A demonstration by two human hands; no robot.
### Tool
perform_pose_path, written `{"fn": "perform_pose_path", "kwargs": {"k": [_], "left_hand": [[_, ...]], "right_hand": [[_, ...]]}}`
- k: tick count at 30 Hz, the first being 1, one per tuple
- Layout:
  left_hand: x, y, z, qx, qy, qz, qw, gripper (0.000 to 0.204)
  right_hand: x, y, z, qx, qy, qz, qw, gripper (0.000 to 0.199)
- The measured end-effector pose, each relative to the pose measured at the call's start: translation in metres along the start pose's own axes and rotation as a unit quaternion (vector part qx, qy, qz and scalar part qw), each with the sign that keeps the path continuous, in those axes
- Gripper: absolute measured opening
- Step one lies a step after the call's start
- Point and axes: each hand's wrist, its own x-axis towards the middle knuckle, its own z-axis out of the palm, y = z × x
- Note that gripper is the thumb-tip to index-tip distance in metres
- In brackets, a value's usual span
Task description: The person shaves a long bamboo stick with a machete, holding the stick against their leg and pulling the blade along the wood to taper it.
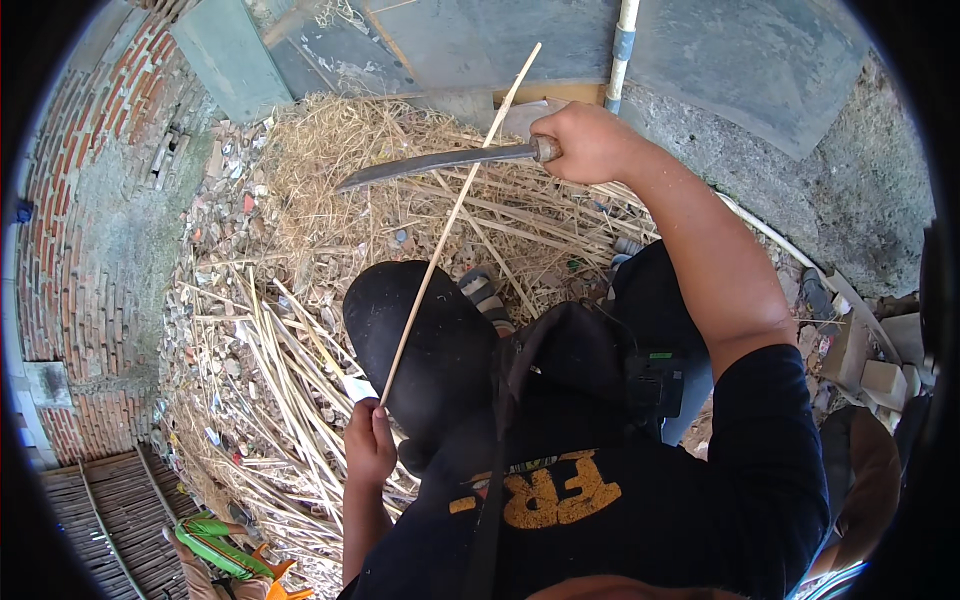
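My right hand point(590, 143) is closed round the wooden handle of a machete point(440, 162), whose long dark blade points to the left. The blade crosses a thin pale bamboo strip point(447, 232); I cannot tell whether the two touch. Near my left knee, my left hand point(370, 445) pinches the lower end of that strip between thumb and fingers. From there the strip slants up and to the right, past the blade, its far end free in the air.
A heap of pale shavings point(340, 150) lies ahead. Many cut strips point(285, 370) are strewn at left. A brick wall point(100, 230) stands left, grey panels point(480, 45) and a pipe point(622, 50) ahead, blocks point(880, 385) at right. Another person's green-clad leg point(215, 545) shows lower left.
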Motion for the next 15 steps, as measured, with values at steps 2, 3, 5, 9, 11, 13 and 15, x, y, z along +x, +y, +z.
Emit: {"fn": "perform_pose_path", "kwargs": {"k": [2, 3, 5, 9, 11, 13, 15], "left_hand": [[0.002, 0.005, 0.001, -0.031, -0.021, 0.002, 0.999, 0.027], [0.003, 0.005, 0.001, -0.029, -0.020, 0.004, 0.999, 0.027], [0.005, 0.004, 0.003, -0.032, -0.031, -0.007, 0.999, 0.028], [0.009, 0.011, 0.006, 0.005, -0.022, -0.030, 0.999, 0.034], [0.012, 0.004, 0.009, 0.032, -0.023, -0.024, 0.999, 0.036], [0.013, 0.000, 0.010, 0.059, -0.024, -0.019, 0.998, 0.039], [0.015, -0.002, 0.010, 0.038, -0.023, -0.006, 0.999, 0.042]], "right_hand": [[-0.003, -0.002, 0.001, 0.011, 0.021, -0.014, 1.000, 0.020], [-0.005, -0.003, 0.000, 0.021, 0.040, -0.028, 0.999, 0.020], [-0.005, -0.003, 0.000, 0.023, 0.036, -0.043, 0.998, 0.020], [-0.005, -0.007, -0.001, 0.017, 0.011, -0.060, 0.998, 0.021], [-0.005, -0.006, 0.002, 0.018, 0.017, -0.060, 0.998, 0.021], [-0.003, -0.004, 0.004, 0.018, 0.023, -0.060, 0.998, 0.022], [0.000, 0.002, 0.005, 0.035, 0.025, -0.058, 0.997, 0.022]]}}
